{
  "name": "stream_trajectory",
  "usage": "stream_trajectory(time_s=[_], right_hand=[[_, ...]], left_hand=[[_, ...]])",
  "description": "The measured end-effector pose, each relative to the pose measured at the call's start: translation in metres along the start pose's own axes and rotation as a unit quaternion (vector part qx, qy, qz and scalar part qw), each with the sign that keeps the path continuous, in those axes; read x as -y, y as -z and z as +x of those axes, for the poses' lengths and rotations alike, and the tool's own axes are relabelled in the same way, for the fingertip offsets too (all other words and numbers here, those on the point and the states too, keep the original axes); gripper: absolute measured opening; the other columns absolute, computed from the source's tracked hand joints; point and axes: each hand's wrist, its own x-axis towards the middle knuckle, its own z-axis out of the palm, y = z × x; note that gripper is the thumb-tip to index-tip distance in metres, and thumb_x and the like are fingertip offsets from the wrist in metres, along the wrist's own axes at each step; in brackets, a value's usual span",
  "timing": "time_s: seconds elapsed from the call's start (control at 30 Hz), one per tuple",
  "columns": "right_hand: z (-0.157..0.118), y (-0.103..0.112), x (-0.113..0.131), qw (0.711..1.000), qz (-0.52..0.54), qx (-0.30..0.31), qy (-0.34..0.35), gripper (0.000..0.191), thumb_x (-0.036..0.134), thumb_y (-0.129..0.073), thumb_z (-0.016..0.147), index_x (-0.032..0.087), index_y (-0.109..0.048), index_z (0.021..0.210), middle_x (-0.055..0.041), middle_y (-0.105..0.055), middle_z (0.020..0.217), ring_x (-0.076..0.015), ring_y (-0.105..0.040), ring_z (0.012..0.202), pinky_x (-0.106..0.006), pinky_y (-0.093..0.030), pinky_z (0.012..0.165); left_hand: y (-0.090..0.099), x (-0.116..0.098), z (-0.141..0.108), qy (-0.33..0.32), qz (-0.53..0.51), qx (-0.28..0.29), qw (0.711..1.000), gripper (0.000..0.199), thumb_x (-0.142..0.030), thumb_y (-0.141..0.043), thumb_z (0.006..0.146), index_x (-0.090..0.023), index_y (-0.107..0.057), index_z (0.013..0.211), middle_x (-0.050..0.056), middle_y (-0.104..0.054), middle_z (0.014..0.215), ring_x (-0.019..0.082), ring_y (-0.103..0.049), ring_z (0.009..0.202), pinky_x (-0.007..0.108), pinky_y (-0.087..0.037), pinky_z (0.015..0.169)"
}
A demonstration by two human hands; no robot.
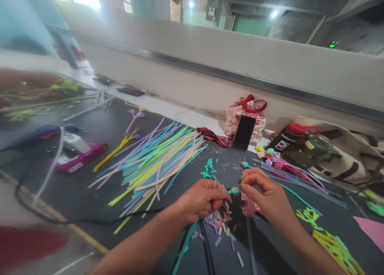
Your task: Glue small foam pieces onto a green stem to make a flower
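My left hand (205, 199) is closed in a pinch on a teal pipe cleaner (187, 237), whose long stem runs down out of view below the hand. Its small teal tip (234, 191), with a touch of pink, sticks out toward my right hand. Fingers pinched together, my right hand (261, 193) is close to that tip; what lies between its fingertips is too small to make out. Just beneath the right hand is a pink glue gun (249, 206), partly covered by it, with a clear glue stick (251, 243) trailing downward. Cut lilac and peach bits (216, 227) lie below both hands.
Many pastel pipe cleaners (156, 163) spread leftward, near a purple glue gun (79, 159). Teal bits (208, 169) lie beyond my hands. A phone (244, 133) leans against a patterned bag (235, 117). Finished flowers (273, 157), a red-capped bottle (285, 137) and yellow-green pieces (339, 247) are rightward.
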Motion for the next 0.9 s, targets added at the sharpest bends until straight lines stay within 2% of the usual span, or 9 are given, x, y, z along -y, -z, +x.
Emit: stream_trajectory(time_s=[0.1,0.2,0.27,0.4,0.53,0.7,0.9], right_hand=[[-0.002,0.000,-0.005,0.991,0.093,-0.026,-0.089,0.009,0.029,-0.058,0.076,0.020,-0.056,0.076,-0.0018,-0.058,0.079,-0.0170,-0.055,0.076,-0.029,-0.043,0.070],[-0.005,-0.002,-0.007,0.968,0.193,0.023,-0.161,0.027,0.031,-0.058,0.076,0.022,-0.052,0.101,-0.0048,-0.061,0.093,-0.0184,-0.058,0.084,-0.031,-0.045,0.073],[-0.006,-0.004,-0.006,0.960,0.213,0.058,-0.171,0.035,0.030,-0.060,0.074,0.022,-0.050,0.107,-0.0065,-0.061,0.102,-0.0197,-0.058,0.090,-0.032,-0.046,0.075],[-0.004,-0.010,0.002,0.977,0.147,0.066,-0.139,0.032,0.024,-0.062,0.069,0.023,-0.055,0.100,-0.0041,-0.063,0.100,-0.0184,-0.059,0.087,-0.030,-0.047,0.073],[0.004,-0.015,0.006,0.985,0.121,0.076,-0.098,0.023,0.025,-0.059,0.071,0.021,-0.058,0.094,-0.0030,-0.063,0.091,-0.0178,-0.059,0.084,-0.029,-0.045,0.073],[0.010,-0.020,0.004,0.969,0.174,0.075,-0.160,0.013,0.028,-0.058,0.073,0.020,-0.057,0.083,0.0028,-0.058,0.070,-0.0114,-0.055,0.061,-0.022,-0.043,0.056],[0.008,-0.023,0.008,0.954,0.200,0.082,-0.206,0.013,0.031,-0.057,0.074,0.021,-0.056,0.082,0.0084,-0.048,0.052,-0.0072,-0.042,0.039,-0.020,-0.035,0.041]], left_hand=[[0.004,0.000,0.001,0.008,-0.036,0.031,0.999,0.018,-0.030,-0.062,0.066,-0.013,-0.056,0.068,-0.008,-0.042,0.040,0.000,-0.019,0.029,0.016,-0.006,0.031],[0.007,0.001,0.003,0.014,-0.070,0.071,0.995,0.017,-0.028,-0.061,0.066,-0.013,-0.057,0.071,-0.009,-0.038,0.040,0.000,-0.017,0.031,0.014,-0.005,0.031],[0.009,0.002,0.004,0.014,-0.086,0.087,0.992,0.016,-0.027,-0.061,0.067,-0.013,-0.056,0.072,-0.009,-0.036,0.039,0.000,-0.016,0.030,0.014,-0.004,0.031],[0.007,0.002,0.004,0.010,-0.093,0.098,0.991,0.014,-0.026,-0.060,0.068,-0.013,-0.055,0.070,-0.009,-0.037,0.039,0.001,-0.016,0.030,0.014,-0.003,0.030],[0.003,0.002,0.003,-0.002,-0.082,0.081,0.993,0.020,-0.026,-0.060,0.067,-0.013,-0.048,0.056,-0.008,-0.039,0.039,0.000,-0.018,0.028,0.015,-0.003,0.029],[0.004,0.004,0.003,-0.004,-0.068,0.050,0.996,0.013,-0.025,-0.058,0.068,-0.013,-0.056,0.070,-0.007,-0.043,0.040,0.000,-0.018,0.029,0.014,-0.005,0.029],[0.005,0.004,0.003,0.000,-0.068,0.046,0.997,0.013,-0.025,-0.059,0.068,-0.013,-0.057,0.072,-0.007,-0.043,0.040,0.000,-0.019,0.030,0.014,-0.006,0.029]])
